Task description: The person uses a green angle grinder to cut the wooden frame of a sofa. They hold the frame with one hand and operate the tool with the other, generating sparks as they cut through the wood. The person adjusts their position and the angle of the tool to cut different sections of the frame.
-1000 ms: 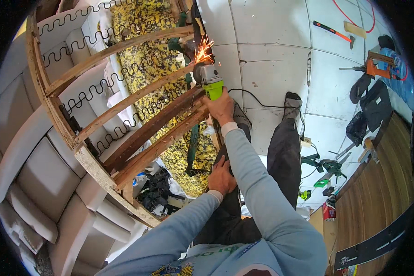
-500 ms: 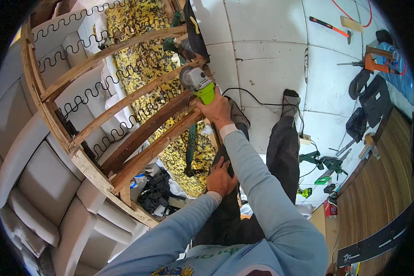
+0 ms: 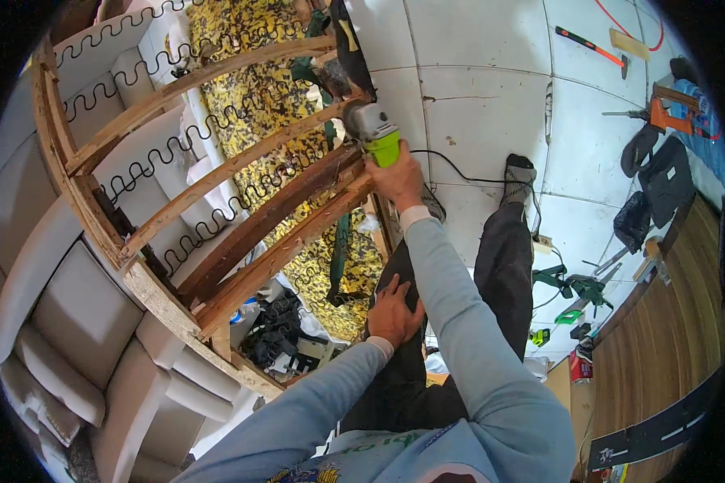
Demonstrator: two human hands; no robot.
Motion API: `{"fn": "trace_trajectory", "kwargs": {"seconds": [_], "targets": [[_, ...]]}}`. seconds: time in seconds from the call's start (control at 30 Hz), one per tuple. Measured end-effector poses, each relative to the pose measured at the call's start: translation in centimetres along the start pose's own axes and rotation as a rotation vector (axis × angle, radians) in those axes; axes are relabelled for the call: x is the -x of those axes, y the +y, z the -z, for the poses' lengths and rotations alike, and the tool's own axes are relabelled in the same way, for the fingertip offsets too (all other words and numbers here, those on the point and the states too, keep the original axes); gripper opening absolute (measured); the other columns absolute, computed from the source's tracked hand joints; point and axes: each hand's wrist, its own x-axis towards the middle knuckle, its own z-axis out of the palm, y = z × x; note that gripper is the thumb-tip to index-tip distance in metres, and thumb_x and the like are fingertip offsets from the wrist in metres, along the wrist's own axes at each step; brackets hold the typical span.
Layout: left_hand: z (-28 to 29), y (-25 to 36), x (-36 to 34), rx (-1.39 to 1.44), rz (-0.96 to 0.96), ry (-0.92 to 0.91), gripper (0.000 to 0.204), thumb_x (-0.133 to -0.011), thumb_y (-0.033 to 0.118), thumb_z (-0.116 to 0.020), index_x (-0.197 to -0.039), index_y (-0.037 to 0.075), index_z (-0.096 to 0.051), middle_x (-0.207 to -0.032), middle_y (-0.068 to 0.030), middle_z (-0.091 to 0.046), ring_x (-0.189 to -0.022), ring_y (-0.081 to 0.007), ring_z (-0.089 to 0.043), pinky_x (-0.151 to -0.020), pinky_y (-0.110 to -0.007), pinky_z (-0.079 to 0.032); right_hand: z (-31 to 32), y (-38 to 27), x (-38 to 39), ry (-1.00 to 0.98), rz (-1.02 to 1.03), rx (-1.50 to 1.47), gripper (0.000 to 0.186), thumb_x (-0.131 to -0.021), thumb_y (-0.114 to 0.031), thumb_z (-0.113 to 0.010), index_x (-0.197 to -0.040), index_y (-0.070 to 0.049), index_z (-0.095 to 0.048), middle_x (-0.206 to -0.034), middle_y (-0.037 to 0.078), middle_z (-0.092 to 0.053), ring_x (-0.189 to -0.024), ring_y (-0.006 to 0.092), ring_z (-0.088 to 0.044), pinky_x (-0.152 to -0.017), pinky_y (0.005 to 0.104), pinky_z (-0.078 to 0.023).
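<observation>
My right hand (image 3: 398,179) is wrapped round the bright green body of an angle grinder (image 3: 374,133), its grey head pointing away from me. The grinder's head is at the right-hand end of a wooden frame (image 3: 242,165), close to the ends of its curved slats. Whether the disc touches the wood is hidden. A reddish-brown rail (image 3: 270,221) and a paler rail (image 3: 290,245) run just below my right hand. Fingers spread, my left hand (image 3: 395,310) rests on my dark trouser leg and holds nothing. A black cord (image 3: 459,171) trails right from near the grinder.
Zigzag springs (image 3: 149,169) span the frame over yellow-and-black foam (image 3: 250,97). Grey sofa sections (image 3: 97,314) stand at left. On the white tiled floor (image 3: 483,113) at right lie a hammer (image 3: 592,50), an orange drill (image 3: 669,117) and green clamps (image 3: 580,286). A wood-grain panel (image 3: 669,322) stands at lower right.
The grinder and my right hand have shifted right and slightly away from me, off the slat end toward the frame's outer edge. My left hand stays on my leg. The view has moved slightly.
</observation>
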Motion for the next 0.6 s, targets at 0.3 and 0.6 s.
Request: {"fn": "trace_trajectory", "kwargs": {"seconds": [0.3, 0.6], "targets": [[-0.1, -0.3, 0.1, 0.051, -0.023, 0.062, 0.062, -0.095, 0.045, -0.071, -0.147, 0.011, -0.065, -0.164, -0.0212, -0.053, -0.139, -0.0429, -0.06, -0.114, -0.052, -0.053, -0.9, 0.9, -1.7, -0.049, -0.043, -0.085, 0.073, -0.076, -0.046, -0.086, -0.129, -0.004, -0.059, -0.108, 0.031, -0.076, -0.103, 0.0516, -0.074, -0.09, 0.0596, -0.06], [0.5, -0.3, -0.1, 0.049, -0.027, 0.038, 0.063, -0.094, 0.044, -0.073, -0.147, 0.01, -0.064, -0.166, -0.0207, -0.051, -0.141, -0.0435, -0.059, -0.117, -0.051, -0.05, -1.3, 1.0, -1.4, -0.03, -0.064, -0.135, 0.072, -0.076, -0.041, -0.088, -0.13, -0.002, -0.06, -0.11, 0.03, -0.076, -0.105, 0.0512, -0.074, -0.092, 0.0584, -0.06]]}}
